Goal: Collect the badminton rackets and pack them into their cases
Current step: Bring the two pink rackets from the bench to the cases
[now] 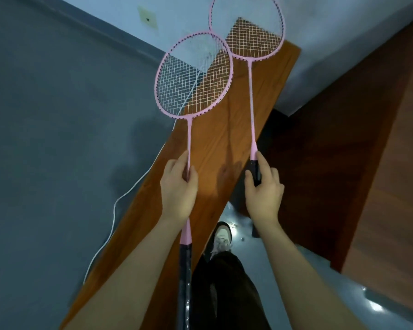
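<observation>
Two pink metal-framed badminton rackets with white strings, one per hand, held above a brown wooden surface [215, 148].

Left hand [178, 186] grip pinches the left racket [193, 75] on its thin shaft, black handle trailing below; right hand [264, 189] grip curls round the right racket [247, 27] at the handle top. Likely light, springy shafts, fragile strings: better held at the handles. No cases visible.

Single head-mounted wide-angle view, which looked forward and steeply down from close above the left hand [178, 186] and right hand [264, 186], over a wooden desk [215, 148] toward the floor [45, 139].
</observation>
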Demonstrator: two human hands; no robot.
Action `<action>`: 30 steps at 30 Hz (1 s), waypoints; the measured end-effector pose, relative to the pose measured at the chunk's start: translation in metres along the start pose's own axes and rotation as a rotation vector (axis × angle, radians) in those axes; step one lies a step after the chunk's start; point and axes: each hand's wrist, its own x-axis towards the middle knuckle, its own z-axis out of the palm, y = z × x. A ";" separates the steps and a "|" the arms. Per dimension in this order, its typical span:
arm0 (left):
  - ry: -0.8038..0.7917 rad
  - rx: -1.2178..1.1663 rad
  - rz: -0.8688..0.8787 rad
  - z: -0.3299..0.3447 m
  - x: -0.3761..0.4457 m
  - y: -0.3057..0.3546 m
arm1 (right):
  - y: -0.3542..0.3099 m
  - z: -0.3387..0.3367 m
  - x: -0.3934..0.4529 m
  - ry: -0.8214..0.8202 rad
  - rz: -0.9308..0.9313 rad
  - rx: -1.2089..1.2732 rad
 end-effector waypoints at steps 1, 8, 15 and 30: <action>0.011 -0.009 0.026 -0.006 -0.004 0.011 | -0.008 -0.009 -0.007 0.015 0.003 0.026; 0.065 -0.065 0.258 -0.048 -0.040 0.085 | -0.057 -0.091 -0.058 0.100 -0.029 0.233; 0.092 -0.104 0.427 -0.072 -0.094 0.148 | -0.064 -0.173 -0.098 0.203 -0.117 0.271; 0.080 -0.271 0.681 0.028 -0.299 0.268 | 0.102 -0.377 -0.192 0.517 -0.203 0.221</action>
